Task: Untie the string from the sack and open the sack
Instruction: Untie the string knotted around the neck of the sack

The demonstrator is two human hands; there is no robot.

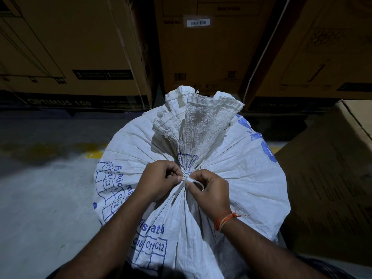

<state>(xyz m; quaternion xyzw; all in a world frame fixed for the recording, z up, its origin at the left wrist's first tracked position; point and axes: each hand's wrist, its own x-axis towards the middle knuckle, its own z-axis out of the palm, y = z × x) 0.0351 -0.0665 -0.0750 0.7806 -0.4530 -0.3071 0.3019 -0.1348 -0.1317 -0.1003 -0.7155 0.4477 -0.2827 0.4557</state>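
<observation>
At the sack's [231,178] cinched neck, both hands are working the knot: left hand [159,179] pinching the string [190,180], right hand [209,191] gripping its loop. Untying is underway; next, I'd judge, comes loosening.

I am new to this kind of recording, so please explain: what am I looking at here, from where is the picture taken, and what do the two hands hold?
There is no machine here. A person wears one camera on the head, looking forward and down. The left hand and the right hand meet at the tied neck of a white woven sack with blue print. Both pinch the white string knotted around the neck, so the sack is not open yet. The sack stands on a grey floor, with cardboard boxes behind it and another at the right.
</observation>
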